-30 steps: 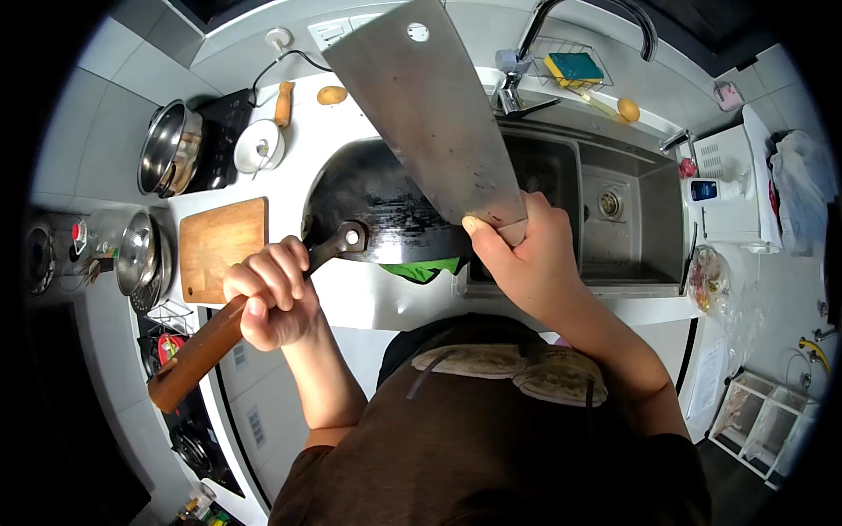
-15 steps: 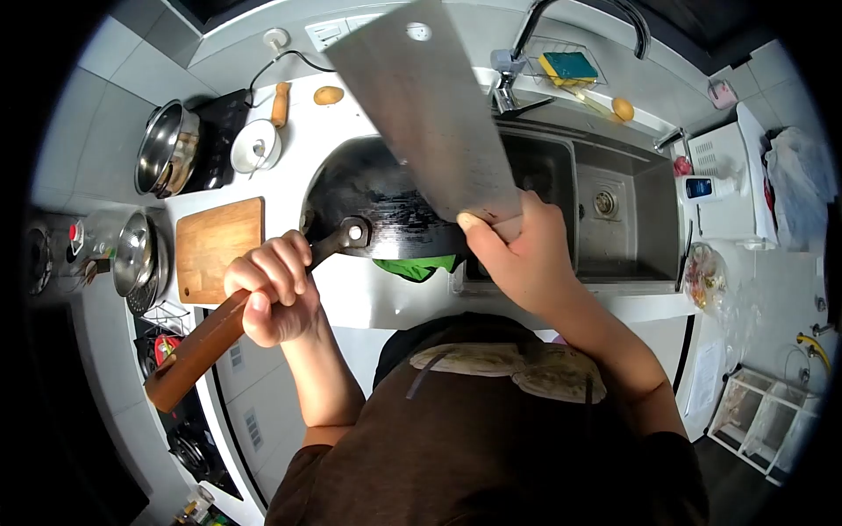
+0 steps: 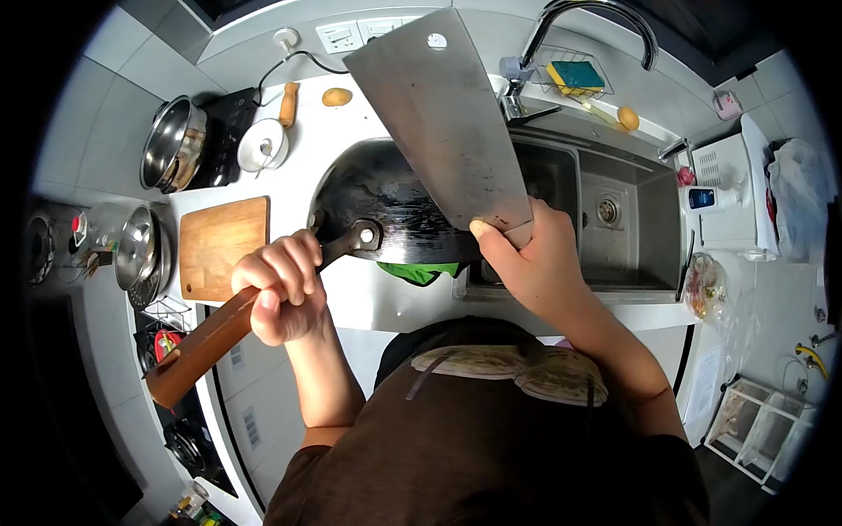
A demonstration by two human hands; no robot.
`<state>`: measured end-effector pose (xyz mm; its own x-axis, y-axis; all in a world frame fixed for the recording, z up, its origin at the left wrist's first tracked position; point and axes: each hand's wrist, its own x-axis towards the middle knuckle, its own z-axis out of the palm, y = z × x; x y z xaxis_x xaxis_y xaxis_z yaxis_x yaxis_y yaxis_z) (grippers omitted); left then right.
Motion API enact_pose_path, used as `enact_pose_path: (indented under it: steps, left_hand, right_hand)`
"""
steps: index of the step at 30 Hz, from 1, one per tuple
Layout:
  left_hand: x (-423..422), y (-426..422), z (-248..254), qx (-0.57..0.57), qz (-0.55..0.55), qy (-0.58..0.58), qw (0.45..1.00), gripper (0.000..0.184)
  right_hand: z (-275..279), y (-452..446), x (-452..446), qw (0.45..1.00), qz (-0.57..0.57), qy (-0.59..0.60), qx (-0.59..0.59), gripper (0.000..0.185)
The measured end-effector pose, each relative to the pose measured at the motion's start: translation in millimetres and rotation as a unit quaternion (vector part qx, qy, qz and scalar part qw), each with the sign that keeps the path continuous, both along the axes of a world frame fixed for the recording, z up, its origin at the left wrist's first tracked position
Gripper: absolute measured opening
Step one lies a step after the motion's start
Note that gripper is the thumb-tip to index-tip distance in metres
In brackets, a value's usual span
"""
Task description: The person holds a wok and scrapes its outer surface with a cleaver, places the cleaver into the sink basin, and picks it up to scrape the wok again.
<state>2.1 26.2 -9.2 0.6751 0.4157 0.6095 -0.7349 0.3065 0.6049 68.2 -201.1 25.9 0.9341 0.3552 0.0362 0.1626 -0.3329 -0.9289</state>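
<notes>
My left hand (image 3: 281, 287) is wrapped around the brown wooden handle (image 3: 206, 344) of a dark wok (image 3: 368, 203). Scuffed and streaked, the wok spans the white counter and the sink's left side. My right hand (image 3: 537, 259) grips a cleaver (image 3: 447, 123) at the blade's lower end, with the thumb on the near face. Its broad steel blade points up and away, with a hole near the far corner and small dark specks near the thumb. The blade covers part of the wok, and most of the cleaver's handle is hidden in my hand. Green cloth (image 3: 417, 273) shows below the wok.
A steel double sink (image 3: 640, 188) with a faucet (image 3: 653, 44) lies to the right. Behind it, a sponge (image 3: 574, 76) sits in a wire rack. A cutting board (image 3: 224, 250), white bowl (image 3: 262, 147), potato (image 3: 336, 97) and steel pot (image 3: 173, 140) stand on the left.
The cleaver and my right hand have moved slightly right and down, and the whole blade now shows. My left hand keeps its hold on the wok handle. The view has shifted a little.
</notes>
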Motion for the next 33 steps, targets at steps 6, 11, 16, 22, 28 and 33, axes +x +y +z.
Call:
enact_pose_path:
  steps: [6, 11, 16, 22, 28, 33]
  left_hand:
    - [2, -8, 2, 0.013, -0.009, 0.001, 1.0, 0.024]
    - [2, -7, 1, 0.009, -0.012, 0.001, 1.0, 0.023]
    - [2, -9, 3, 0.012, -0.007, 0.002, 1.0, 0.025]
    - [2, -12, 3, 0.014, -0.011, 0.008, 1.0, 0.025]
    - [-4, -4, -1, 0.014, 0.0, 0.004, 1.0, 0.026]
    - [-6, 4, -7, 0.002, 0.007, 0.005, 1.0, 0.027]
  right_hand:
    - [1, 4, -3, 0.997, 0.012, -0.06, -0.054, 0.013]
    - [5, 1, -1, 0.999, 0.004, -0.01, -0.037, 0.014]
    - [0, -4, -1, 0.996, 0.012, -0.07, -0.063, 0.014]
    - [1, 3, 2, 0.999, 0.016, -0.044, -0.017, 0.012]
    - [-2, -16, 6, 0.998, -0.055, 0.013, 0.033, 0.019]
    - [-6, -23, 7, 0.996, -0.061, 0.054, 0.034, 0.02]
